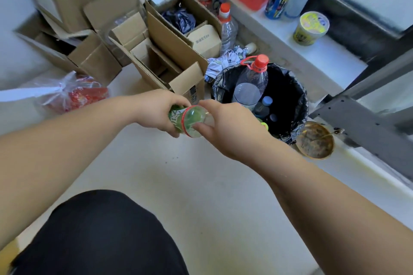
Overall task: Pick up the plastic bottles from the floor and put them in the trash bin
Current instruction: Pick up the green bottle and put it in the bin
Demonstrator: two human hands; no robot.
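Green bottle (187, 121): held in the air above the floor (201, 185), just left of the bin (297, 104). Long axis runs roughly left to right and slightly toward the camera; its clear base faces the viewer and the right hand, while the neck end is hidden inside the left hand. Green label with a red band.

Left hand (156, 111): fingers curled around the labelled body of the green bottle, gripping it.

Right hand (230, 127): thumb and fingertips pressed on the clear base end of the green bottle; both hands touch it at once.

Bin: round, lined with a black bag, standing on the floor near the ledge (312, 51). Inside, a large clear bottle (252, 84) with a red cap leans upright, neck pointing up and away; smaller bottles with blue caps (267, 101) lie below it.

Boxes (156, 51): open cardboard, clustered on the floor left of the bin.

Two clear bottles (228, 26): red caps, upright behind the boxes.

Red bag (76, 91): on the floor at far left.
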